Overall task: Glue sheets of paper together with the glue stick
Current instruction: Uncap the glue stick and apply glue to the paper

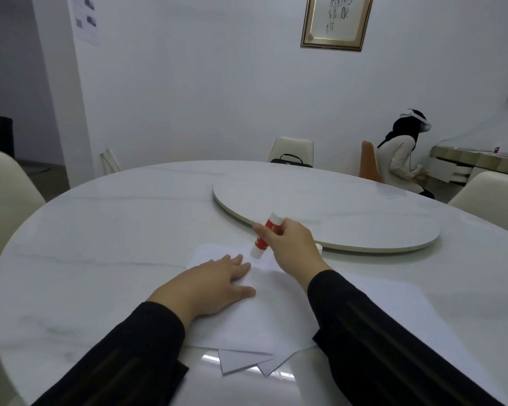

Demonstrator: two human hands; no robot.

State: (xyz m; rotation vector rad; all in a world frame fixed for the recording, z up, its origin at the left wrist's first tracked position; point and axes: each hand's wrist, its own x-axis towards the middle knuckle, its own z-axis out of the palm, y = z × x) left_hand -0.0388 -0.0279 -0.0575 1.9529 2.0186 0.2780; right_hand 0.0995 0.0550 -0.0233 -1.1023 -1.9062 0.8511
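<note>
the left hand (214, 284) lies flat, fingers straight, on the sheets of paper (264, 315) spread over the bench (100, 230). just beyond it the right hand (291, 244) grips a tilted glue stick (266, 234), its lower tip touching the paper ahead of the left fingers.

Sheets (276, 315) on the desk (106, 230) near its front edge, left hand (214, 284) flat on them, glue stick (266, 234) in the right hand (291, 244) over their far end, turntable (335, 212) behind, cap (318, 248) between turntable and sheets.

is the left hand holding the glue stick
No, the left hand lies flat on the paper, while the right hand grips the glue stick.
</note>
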